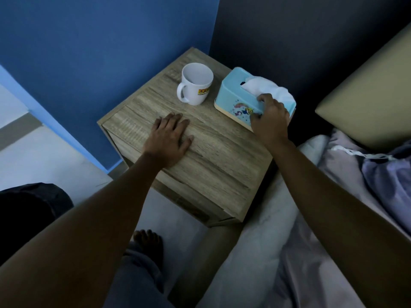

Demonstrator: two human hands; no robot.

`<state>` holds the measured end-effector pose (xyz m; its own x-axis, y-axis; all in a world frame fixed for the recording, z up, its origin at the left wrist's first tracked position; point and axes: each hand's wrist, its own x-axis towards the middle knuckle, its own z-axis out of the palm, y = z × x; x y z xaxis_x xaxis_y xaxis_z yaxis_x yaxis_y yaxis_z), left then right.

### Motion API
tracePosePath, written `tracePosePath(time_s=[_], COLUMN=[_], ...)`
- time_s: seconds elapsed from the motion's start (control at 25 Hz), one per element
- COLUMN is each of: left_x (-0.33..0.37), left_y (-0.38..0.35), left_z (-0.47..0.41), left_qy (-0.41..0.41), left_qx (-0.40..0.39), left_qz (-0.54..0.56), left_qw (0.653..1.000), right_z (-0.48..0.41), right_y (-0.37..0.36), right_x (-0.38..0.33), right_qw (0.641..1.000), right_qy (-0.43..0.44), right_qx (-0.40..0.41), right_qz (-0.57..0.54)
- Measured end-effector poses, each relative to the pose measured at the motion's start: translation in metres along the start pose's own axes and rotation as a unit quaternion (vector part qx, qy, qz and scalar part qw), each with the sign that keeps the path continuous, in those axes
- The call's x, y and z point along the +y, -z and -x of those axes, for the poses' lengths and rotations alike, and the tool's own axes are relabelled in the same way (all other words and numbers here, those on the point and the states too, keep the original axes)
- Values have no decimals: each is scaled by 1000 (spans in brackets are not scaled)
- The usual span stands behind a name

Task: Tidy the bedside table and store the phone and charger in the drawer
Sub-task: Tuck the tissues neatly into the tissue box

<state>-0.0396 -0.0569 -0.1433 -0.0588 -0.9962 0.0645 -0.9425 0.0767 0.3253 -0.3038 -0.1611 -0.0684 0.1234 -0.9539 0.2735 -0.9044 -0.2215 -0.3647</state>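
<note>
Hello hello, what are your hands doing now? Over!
Left hand flat on bedside table, holding nothing. Right hand gripping tissue box. Mug beside it. No phone or charger visible.

Dim, bluish light; soft focus, wide-angle bending at edges.

The light-oak wooden bedside table (200,152) has a grey-brown grain pattern with darker streaks. The white ceramic mug (195,84) carries a small yellow label with dark letters. The pale blue plastic tissue box (235,94) has a cream base and a cartoon print with a rainbow and small stars; its tissue (269,87) is white. The wall (100,52) is blue, darker on the right. The bed sheet (347,174) is pale lilac.
</note>
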Motion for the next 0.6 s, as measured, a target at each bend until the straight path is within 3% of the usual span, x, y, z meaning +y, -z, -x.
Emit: tracePosePath(time_s=[0.08, 0.28, 0.36, 0.44, 0.6], left_x=[0, 0, -1, -1, 1], left_y=[0, -1, -3, -4, -6], left_z=[0, -1, -1, -2, 0], left_qy=[0, 4, 6, 7, 6], left_qx=[7, 11, 18, 26, 62], left_qz=[1, 1, 4, 6, 32], left_qw=[1000, 1000, 1000, 1000, 998], right_z=[-11, 33, 69, 88, 84], right_y=[0, -13, -36, -57, -69], right_x=[-1, -23, -30, -27, -26], right_qw=[1000, 994, 996, 991, 983], right_qy=[3, 70, 81, 22, -25], right_qx=[-16, 52, -30, -125, -168], right_qz=[-2, -63, -35, 33, 71])
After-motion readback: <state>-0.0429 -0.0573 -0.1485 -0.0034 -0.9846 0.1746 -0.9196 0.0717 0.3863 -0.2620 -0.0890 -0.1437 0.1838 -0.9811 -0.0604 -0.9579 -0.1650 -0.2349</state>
